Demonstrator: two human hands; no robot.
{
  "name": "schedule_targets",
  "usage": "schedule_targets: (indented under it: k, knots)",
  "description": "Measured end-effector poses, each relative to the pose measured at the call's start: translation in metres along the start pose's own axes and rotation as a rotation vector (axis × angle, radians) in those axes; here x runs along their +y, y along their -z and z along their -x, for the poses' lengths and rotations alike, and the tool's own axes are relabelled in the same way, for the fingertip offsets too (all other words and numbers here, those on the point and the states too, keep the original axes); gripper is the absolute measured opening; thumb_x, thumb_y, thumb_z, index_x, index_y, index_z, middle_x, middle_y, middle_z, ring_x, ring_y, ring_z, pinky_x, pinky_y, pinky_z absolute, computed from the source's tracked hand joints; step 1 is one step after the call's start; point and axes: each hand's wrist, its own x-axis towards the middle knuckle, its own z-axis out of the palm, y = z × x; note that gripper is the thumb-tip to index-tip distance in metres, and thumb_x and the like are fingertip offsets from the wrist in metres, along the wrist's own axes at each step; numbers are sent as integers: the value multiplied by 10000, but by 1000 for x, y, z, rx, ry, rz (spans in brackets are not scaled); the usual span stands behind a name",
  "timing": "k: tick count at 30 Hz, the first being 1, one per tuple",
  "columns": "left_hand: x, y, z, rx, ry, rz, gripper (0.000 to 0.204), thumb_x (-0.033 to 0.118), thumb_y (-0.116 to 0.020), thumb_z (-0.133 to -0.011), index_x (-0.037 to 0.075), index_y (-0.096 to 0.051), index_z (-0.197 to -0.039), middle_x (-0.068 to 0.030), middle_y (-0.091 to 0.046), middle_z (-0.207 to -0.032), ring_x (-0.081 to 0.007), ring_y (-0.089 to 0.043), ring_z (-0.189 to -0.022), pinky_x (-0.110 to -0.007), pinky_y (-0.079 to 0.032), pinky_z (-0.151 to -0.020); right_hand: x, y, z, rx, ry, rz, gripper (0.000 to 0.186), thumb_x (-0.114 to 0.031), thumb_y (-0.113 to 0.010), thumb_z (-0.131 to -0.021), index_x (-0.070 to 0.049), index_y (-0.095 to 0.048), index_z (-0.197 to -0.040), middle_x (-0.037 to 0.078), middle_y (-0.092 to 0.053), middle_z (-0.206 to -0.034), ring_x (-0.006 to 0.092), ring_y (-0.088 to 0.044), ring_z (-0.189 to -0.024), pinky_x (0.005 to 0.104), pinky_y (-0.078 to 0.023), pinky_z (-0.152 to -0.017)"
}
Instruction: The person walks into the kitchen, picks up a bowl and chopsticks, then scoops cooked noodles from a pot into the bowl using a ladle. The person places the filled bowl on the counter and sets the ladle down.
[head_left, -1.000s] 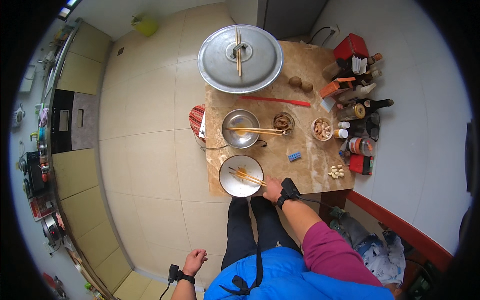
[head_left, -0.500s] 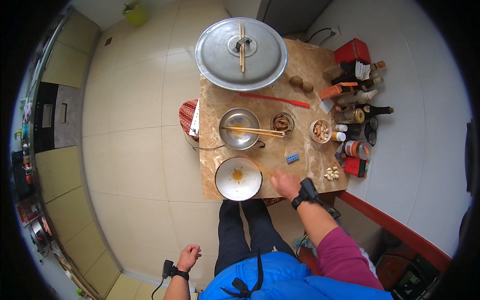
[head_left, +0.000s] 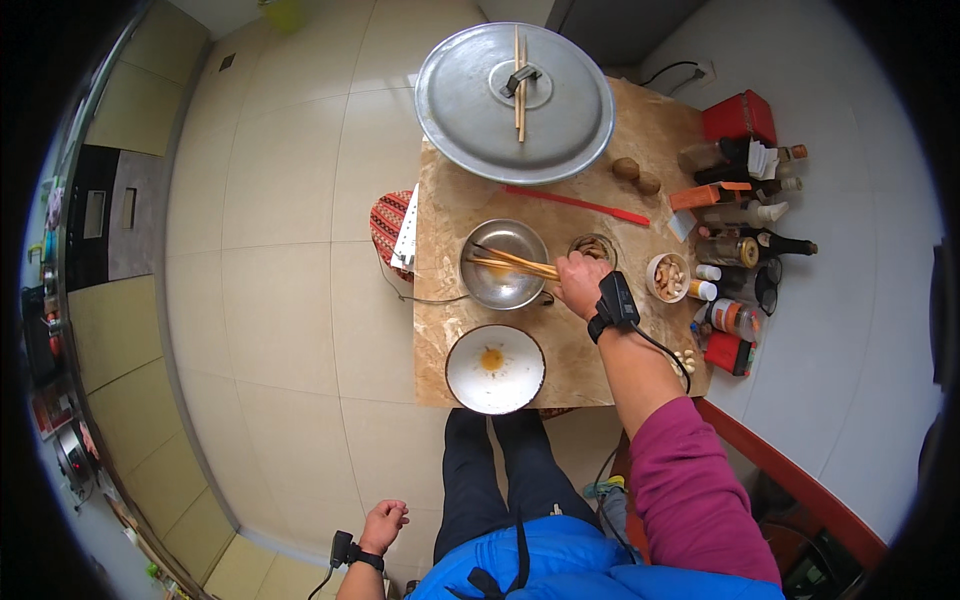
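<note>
My right hand (head_left: 580, 285) is closed on chopsticks (head_left: 515, 263) that reach over the steel bowl (head_left: 505, 225). Several sticks lie close together there; I cannot tell which are in my fingers and which only rest on the rim. Behind that hand, partly hidden, stands a small glass bowl (head_left: 594, 244) with brownish slices. Nearer to me, a white enamel bowl (head_left: 470, 375) with a dark rim holds a little yellow liquid. My left hand (head_left: 385, 525) hangs low at my left side, off the table, its fingers loosely bent and nothing in them.
A large pot lid (head_left: 450, 110) with chopsticks through its handle covers the table's far end. A red strip (head_left: 580, 203) lies before it. Bottles and jars (head_left: 740, 250) line the wall at right, beside a bowl of pale pieces (head_left: 667, 278). Garlic cloves (head_left: 685, 362) lie by the right edge.
My right hand has moved from beside the white bowl, forward to the steel bowl, bringing chopsticks alongside the pair there. The view has shifted slightly. My left hand stays low.
</note>
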Motion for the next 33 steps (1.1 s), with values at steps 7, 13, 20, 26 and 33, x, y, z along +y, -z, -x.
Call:
schedule_targets:
  k: [7, 13, 20, 26, 33]
  knots:
    - [3, -5, -11, -8, 2, -27, 242, 259, -589, -1015, 50, -638, -1127, -76, -716, -1041, -178, -701, -881, -304, -534, -766, -4, -18, -8, 136, 59, 117, 76, -127, -629, -863, -83, -682, -894, 119, -659, -916, 291, -687, -851, 433, -541, -751]
    - [13, -13, -23, -25, -22, -5, 241, 238, -592, -1016, 22, -652, -1103, -55, -706, -986, -154, -685, -844, -280, -526, -709, -19, -9, -10, -28, -109, -24, 87, -132, -613, -888, -74, -618, -953, 155, -678, -896, 351, -716, -819, 476, -569, -697]
    - [25, -22, -49, -82, -84, -76, 257, 257, -589, -1017, 27, -640, -1119, -76, -707, -1022, -167, -687, -867, -297, -538, -765, -5, -9, 23, -62, -344, -389, 228, -223, -649, -875, -12, -624, -956, 224, -719, -876, 388, -711, -843, 475, -564, -716]
    - [66, -47, -88, -123, -219, -241, 279, 286, -589, -1025, 19, -660, -1066, -62, -701, -983, -150, -681, -831, -291, -539, -740, 4, -39, 47, -21, -604, -1158, 302, -258, -641, -942, 31, -676, -1024, 56, -693, -749, 143, -658, -713, 305, -517, -695]
    - [133, -96, -122, -180, -177, 110, 240, 212, -591, -1013, 12, -655, -1130, -59, -701, -1002, -139, -678, -838, -282, -541, -758, -19, -73, 25, 34, -698, -1312, 331, -250, -655, -956, 52, -687, -1089, 68, -734, -888, 128, -662, -799, 288, -515, -778]
